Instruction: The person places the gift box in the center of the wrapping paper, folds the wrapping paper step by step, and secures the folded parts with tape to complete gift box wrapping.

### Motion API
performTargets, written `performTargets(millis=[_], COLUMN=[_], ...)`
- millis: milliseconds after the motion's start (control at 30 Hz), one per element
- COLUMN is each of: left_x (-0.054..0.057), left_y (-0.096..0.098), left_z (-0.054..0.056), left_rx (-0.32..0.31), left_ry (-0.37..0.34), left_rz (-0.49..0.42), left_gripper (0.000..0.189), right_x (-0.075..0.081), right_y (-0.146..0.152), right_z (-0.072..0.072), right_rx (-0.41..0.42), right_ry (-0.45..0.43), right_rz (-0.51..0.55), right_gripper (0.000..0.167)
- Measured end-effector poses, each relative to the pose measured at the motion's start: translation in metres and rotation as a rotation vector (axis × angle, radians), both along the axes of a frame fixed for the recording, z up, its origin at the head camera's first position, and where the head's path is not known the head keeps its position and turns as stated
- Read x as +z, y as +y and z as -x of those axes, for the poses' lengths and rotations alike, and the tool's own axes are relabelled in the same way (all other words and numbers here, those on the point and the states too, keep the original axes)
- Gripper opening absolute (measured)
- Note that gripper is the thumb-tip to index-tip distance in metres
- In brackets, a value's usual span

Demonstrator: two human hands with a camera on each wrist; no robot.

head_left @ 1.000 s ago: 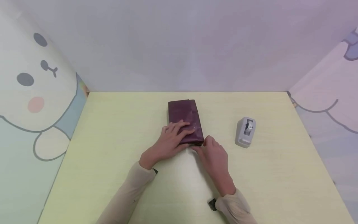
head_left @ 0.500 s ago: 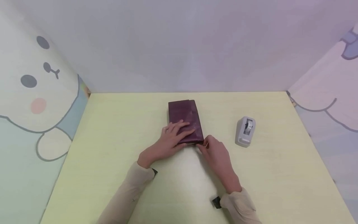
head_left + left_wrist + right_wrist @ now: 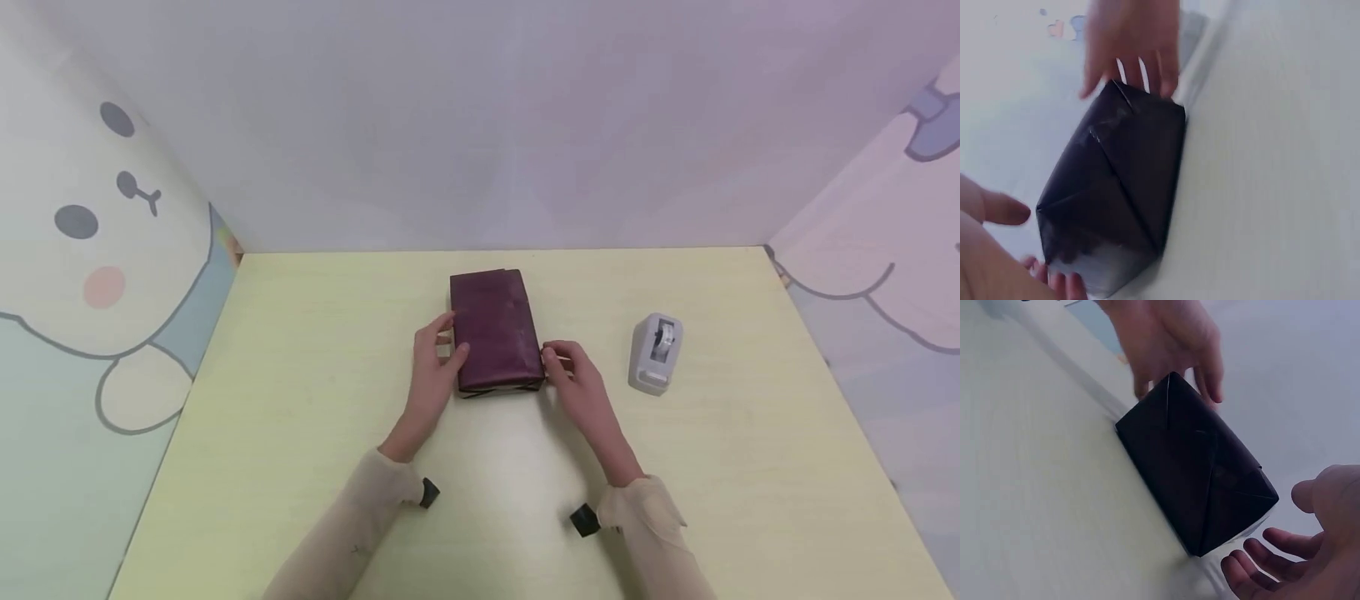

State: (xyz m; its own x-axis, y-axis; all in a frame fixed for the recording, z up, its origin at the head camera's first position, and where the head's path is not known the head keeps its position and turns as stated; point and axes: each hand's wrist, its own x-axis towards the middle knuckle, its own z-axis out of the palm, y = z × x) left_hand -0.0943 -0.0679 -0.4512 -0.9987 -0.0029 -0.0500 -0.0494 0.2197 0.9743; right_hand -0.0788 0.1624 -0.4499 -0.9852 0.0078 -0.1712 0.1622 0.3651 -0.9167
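Observation:
A box wrapped in dark purple paper (image 3: pixel 495 329) lies flat on the table. Its near end, facing me, shows paper folded into overlapping triangular flaps in both wrist views. My left hand (image 3: pixel 431 371) is at the box's left side, thumb by the top edge and fingers along the side wall. On the opposite side, my right hand (image 3: pixel 581 387) has its fingertips right at the near right corner. The right wrist view shows the right hand's fingers (image 3: pixel 1263 556) loosely curved, a small gap from the paper. In the left wrist view the left thumb stands off the box.
A grey tape dispenser (image 3: pixel 656 354) with a roll of clear tape stands to the right of the box. The pale yellow table (image 3: pixel 315 333) meets a plain wall at the back, with cartoon-printed panels (image 3: pixel 112 250) at the sides. Dark small pieces (image 3: pixel 585 520) sit at both cuffs.
My left hand has slid off the box's top to its left side. The right hand has left the near end fold and moved up to the right side.

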Motion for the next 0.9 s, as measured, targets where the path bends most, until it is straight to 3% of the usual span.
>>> performTargets(millis=[67,133,267,433,567,700,900], left_x=[0.001,0.003,0.003,0.000,-0.002,-0.002,-0.001], left_y=[0.000,0.001,0.002,0.002,0.000,-0.002,-0.003], left_z=[-0.001,0.000,0.001,0.000,-0.004,-0.011,-0.025], left_rx=[0.032,0.030,-0.029,-0.065,-0.101,-0.134,-0.167], left_ry=[-0.136,-0.223,-0.262,-0.218,-0.119,-0.009,0.067], left_rz=[-0.058,-0.094,-0.102,-0.090,-0.088,-0.102,-0.153], left_gripper=[0.060,0.063,0.063,0.062,0.063,0.064,0.066], right_x=[0.000,0.000,-0.001,-0.003,-0.004,-0.005,-0.006], right_y=[-0.001,-0.003,-0.006,-0.009,-0.008,-0.006,-0.004], right_z=[0.006,0.011,0.016,0.012,0.005,-0.005,-0.019], right_rx=[0.014,0.028,0.057,0.055,0.040,0.044,0.041], right_ry=[-0.016,-0.024,-0.031,-0.010,0.039,0.103,0.172], right_rz=[-0.004,-0.004,-0.021,-0.004,0.053,0.095,0.153], right_gripper=[0.044,0.047,0.051,0.050,0.049,0.050,0.054])
